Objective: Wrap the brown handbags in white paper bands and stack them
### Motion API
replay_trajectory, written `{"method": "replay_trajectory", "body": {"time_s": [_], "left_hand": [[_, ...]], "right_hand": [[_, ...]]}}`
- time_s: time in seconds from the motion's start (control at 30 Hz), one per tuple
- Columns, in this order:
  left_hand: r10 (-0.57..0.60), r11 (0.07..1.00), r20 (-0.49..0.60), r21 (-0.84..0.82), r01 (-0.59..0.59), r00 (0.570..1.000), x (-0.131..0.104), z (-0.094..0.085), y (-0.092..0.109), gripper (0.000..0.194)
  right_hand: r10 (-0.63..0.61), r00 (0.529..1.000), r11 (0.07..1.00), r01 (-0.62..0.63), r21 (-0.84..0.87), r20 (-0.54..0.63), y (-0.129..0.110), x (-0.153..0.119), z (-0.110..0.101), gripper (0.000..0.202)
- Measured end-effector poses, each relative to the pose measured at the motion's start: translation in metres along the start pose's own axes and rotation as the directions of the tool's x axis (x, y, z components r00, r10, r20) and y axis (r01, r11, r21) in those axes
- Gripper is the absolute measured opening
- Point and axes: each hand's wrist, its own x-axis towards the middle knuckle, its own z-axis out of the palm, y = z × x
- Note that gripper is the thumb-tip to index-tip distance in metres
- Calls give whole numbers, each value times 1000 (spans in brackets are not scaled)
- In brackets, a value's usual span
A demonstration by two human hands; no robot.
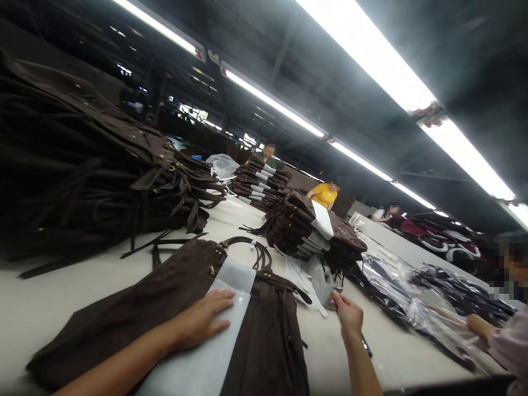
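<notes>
A dark brown handbag with looped handles lies on the table below me. Across its middle runs a pale, whitish strip of wrapping. My left hand rests flat on that strip, fingers spread. To the right of the bag, my right hand is closed in a pinch at the edge of a greyish translucent plastic bag. Thin white sheets lie beside the plastic. Close to my right wrist is a small dark, slim object, partly hidden.
A big heap of brown bags rises at left. Stacked bags with pale strips stand ahead, another stack behind. Plastic-wrapped items lie at right, near a co-worker's hand. Someone in yellow stands farther back.
</notes>
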Motion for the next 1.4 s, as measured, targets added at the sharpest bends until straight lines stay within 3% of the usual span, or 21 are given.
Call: {"method": "replay_trajectory", "body": {"time_s": [0.07, 0.13, 0.27, 0.37, 0.43, 0.57, 0.7, 0.97, 1.4], "left_hand": [[25, 998, -20, 65, -24, 999, -2, -2, 5, 50], [42, 992, -57, 118, -35, 997, -3, -4, 9, 45], [46, 993, -107, 113, -34, 993, -5, -6, 10, 39], [65, 994, -130, 99, -52, 989, -6, -6, 8, 37], [78, 994, -135, 87, -66, 988, -6, -7, 5, 36], [104, 994, -150, 54, -96, 983, -4, -7, -2, 31], [59, 998, -192, -2, -61, 980, 0, -6, -10, 29], [-83, 989, -224, -136, 53, 971, 6, -9, -15, 32], [-60, 972, -217, -236, 7, 974, 18, -5, -26, 22]], "right_hand": [[-41, 992, 944, -1, 329, 120, -33, -31, 15, 49], [-48, 959, 882, -91, 463, 279, -69, -68, 34, 55], [-100, 834, 823, -237, 516, 542, -122, -141, 75, 44], [-39, 751, 783, -387, 487, 659, -136, -177, 107, 38], [1, 734, 767, -436, 470, 679, -139, -190, 127, 33], [58, 735, 746, -482, 460, 676, -137, -203, 157, 21], [98, 751, 728, -501, 467, 653, -132, -206, 170, 16], [105, 746, 687, -532, 494, 658, -120, -206, 172, 20], [-11, 735, 698, -480, 532, 678, -109, -210, 171, 37]]}}
